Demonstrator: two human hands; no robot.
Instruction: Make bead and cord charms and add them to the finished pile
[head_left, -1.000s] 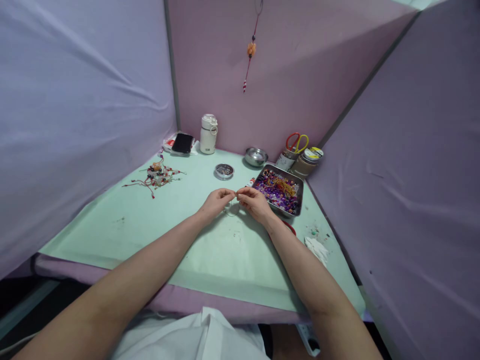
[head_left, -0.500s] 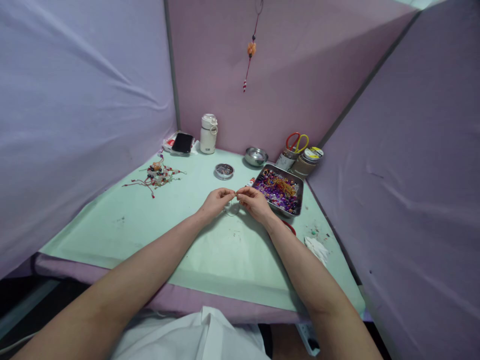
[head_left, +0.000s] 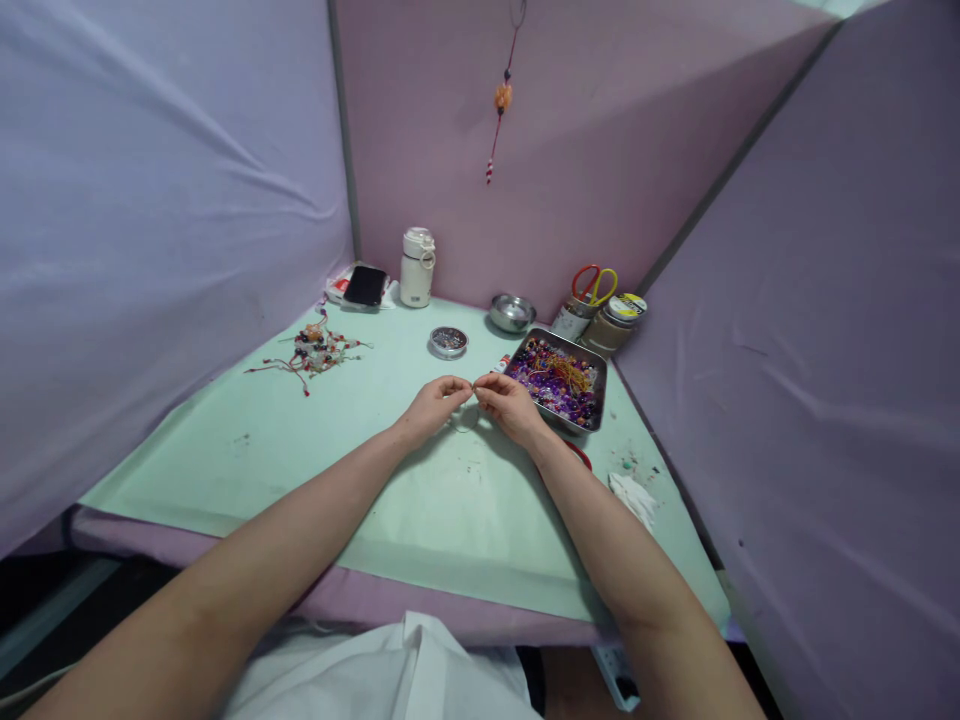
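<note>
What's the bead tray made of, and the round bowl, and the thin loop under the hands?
Tray: probably metal, with a smooth, greyish shiny rim. Bowl: most likely polished steel, since its silvery side gleams. Thin loop: maybe thread or wire; it's too fine here to tell its finish.

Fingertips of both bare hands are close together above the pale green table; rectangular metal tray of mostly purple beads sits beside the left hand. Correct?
Wrong side: the head view shows the rectangular metal tray beside the right hand, not the left hand. The rest stands.
</note>
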